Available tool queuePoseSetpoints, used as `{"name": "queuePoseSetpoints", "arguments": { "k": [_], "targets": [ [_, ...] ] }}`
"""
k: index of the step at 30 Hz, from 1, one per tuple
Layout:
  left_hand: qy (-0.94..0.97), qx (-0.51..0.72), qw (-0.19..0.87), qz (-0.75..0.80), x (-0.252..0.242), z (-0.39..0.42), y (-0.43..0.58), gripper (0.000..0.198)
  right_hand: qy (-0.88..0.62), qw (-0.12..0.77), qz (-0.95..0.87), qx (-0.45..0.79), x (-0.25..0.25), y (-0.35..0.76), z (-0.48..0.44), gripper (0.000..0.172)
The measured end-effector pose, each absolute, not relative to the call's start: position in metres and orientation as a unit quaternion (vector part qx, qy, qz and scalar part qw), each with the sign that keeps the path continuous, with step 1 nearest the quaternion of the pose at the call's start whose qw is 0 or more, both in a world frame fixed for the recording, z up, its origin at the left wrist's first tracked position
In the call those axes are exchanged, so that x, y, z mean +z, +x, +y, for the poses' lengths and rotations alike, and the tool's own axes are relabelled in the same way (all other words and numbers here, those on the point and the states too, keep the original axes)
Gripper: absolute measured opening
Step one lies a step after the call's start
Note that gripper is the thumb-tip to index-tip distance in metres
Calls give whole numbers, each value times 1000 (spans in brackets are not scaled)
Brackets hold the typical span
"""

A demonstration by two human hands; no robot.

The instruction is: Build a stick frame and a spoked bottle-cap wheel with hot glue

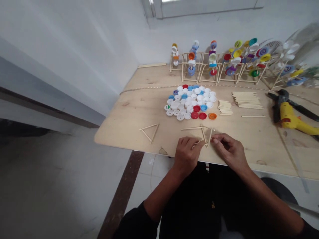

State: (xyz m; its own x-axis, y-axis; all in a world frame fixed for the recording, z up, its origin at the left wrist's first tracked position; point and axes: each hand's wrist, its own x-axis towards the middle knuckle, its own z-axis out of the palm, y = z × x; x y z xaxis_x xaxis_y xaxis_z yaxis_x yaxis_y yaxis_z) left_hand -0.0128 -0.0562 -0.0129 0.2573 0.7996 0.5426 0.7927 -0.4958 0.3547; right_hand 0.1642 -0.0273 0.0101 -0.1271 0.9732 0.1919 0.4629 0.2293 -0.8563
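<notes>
Pretty much an all-black outfit here. The left sleeve (137,224) is plain black and stops partway up the arm, so the left hand (188,152) is bare. The right sleeve (309,229) barely peeks in, also black, right hand (230,151) bare too. Black clothing (191,199) covers the lap, with a tiny yellowish mark (213,204), too small to read.
</notes>
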Motion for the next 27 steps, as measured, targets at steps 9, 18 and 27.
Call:
{"name": "queuePoseSetpoints", "arguments": {
  "k": [9, 18, 27],
  "targets": [
    [798, 357, 6, 486, -13, -56, -12, 24, -530, 386, -699, 285, 2, 172, -41, 17],
    [794, 350, 31, 496, -11, -55, -9, 19, -494, 381, -758, 191, -2, 172, -41, 13],
    [790, 337, 60, 509, -10, -54, -8, 14, -475, 385, -772, 177, -2, 172, -41, 13]
  ]
}}
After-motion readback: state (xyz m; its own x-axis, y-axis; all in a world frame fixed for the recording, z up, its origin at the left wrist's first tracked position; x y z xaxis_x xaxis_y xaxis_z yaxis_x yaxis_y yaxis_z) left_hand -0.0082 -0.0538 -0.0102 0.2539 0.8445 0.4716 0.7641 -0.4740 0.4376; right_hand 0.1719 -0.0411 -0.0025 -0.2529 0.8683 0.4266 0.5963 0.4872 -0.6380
